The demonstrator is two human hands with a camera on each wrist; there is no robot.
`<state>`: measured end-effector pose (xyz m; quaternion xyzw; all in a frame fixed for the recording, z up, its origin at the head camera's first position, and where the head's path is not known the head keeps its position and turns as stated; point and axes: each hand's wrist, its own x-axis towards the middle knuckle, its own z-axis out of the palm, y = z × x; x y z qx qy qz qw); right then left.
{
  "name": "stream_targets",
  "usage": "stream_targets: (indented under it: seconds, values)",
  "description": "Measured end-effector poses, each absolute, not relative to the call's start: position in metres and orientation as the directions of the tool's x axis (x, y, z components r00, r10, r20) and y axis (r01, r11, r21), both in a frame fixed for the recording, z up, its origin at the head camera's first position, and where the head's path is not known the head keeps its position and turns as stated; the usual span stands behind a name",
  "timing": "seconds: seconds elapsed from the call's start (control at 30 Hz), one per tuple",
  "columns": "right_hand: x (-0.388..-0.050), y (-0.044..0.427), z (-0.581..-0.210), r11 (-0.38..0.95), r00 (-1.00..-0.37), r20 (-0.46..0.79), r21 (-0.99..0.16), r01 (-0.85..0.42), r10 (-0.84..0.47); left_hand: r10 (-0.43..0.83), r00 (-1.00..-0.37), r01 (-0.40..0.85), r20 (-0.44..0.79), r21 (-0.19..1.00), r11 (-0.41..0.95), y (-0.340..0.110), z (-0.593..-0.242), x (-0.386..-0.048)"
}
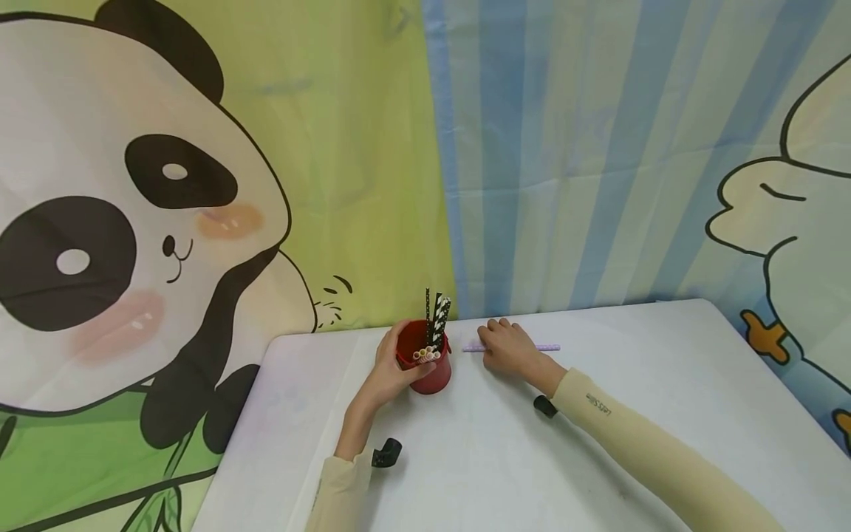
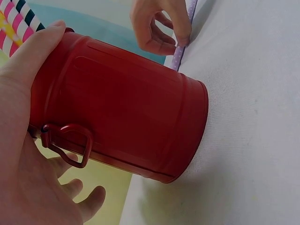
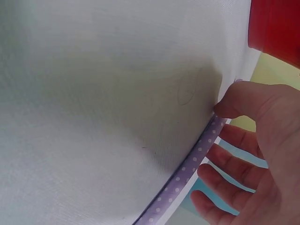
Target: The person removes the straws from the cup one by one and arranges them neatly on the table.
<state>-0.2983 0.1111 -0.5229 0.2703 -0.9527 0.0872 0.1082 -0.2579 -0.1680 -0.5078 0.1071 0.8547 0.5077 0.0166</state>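
My left hand [image 1: 388,373] grips a red metal bucket [image 1: 433,380] near its rim, thumb on one side and fingers on the other. The bucket stands near the table's far edge; a small wire handle [image 2: 75,150] shows on its side in the left wrist view. Black-and-white patterned straws [image 1: 439,325] and several pale-ended ones stick out of it. To the right, my right hand [image 1: 508,349] pinches a purple straw with white dots [image 3: 183,176]. This straw lies along the white tabletop, its middle partly hidden by the hand.
The white table [image 1: 465,458] ends at the back against a curtain [image 1: 565,148] with blue stripes. On the left hangs a panda-printed cloth [image 1: 359,148]. Black wrist devices [image 1: 387,453] show at both sleeves.
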Motion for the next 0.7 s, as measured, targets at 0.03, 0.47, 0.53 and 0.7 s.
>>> stream_targets:
  seconds: [0.03,0.47,0.53,0.7]
  values:
    - [-0.2981,0.1111,-0.523,0.838,-0.829,0.257,-0.109,-0.535,-0.496,0.2,-0.977,0.166,0.079,0.871,0.463,-0.1683,-0.5083,-0.2579]
    - [-0.2937,0.1119,-0.5185,0.835,-0.842,0.256,-0.169,-0.523,-0.475,0.205,-0.974,0.174,0.091,0.882,0.437,-0.1671,-0.5054,-0.2571]
    - [-0.2927,0.1122,-0.5178,0.833,-0.841,0.269,-0.183,-0.522,-0.469,0.203,-0.975,0.17,0.088,0.887,0.43,-0.1671,-0.506,-0.2577]
    - [-0.292,0.1145,-0.5198,0.836,-0.858,0.271,-0.231,-0.497,-0.436,0.194,-0.978,0.155,0.076,0.89,0.429,-0.1675,-0.5096,-0.2587]
